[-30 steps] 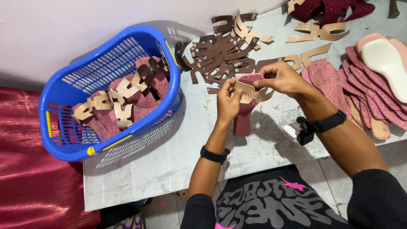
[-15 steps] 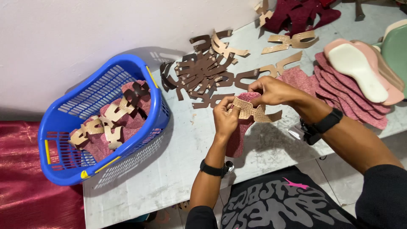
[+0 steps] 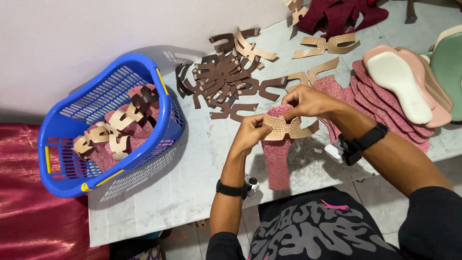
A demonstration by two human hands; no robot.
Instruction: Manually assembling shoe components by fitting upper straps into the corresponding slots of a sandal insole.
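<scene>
My left hand (image 3: pixel 249 134) and my right hand (image 3: pixel 308 102) both pinch a tan textured strap piece (image 3: pixel 284 128) laid across the top of a dark pink insole-shaped piece (image 3: pixel 278 161). They hold the two pieces together just above the grey table (image 3: pixel 192 178). Each wrist wears a black band. Just beyond my hands lies a pile of brown and tan strap cut-outs (image 3: pixel 226 79).
A blue plastic basket (image 3: pixel 103 127) with pink pieces and tan straps hangs over the table's left edge. To the right is a fanned stack of dark pink insoles (image 3: pixel 385 103), with pale pink soles (image 3: pixel 399 84) on top. Maroon pieces (image 3: pixel 344 14) lie at the back. Red cloth (image 3: pixel 33 212) is at lower left.
The view has shifted, so everything sits further right and lower in frame. My hands stay together on the strap and pink piece, pressing the strap lower across it.
</scene>
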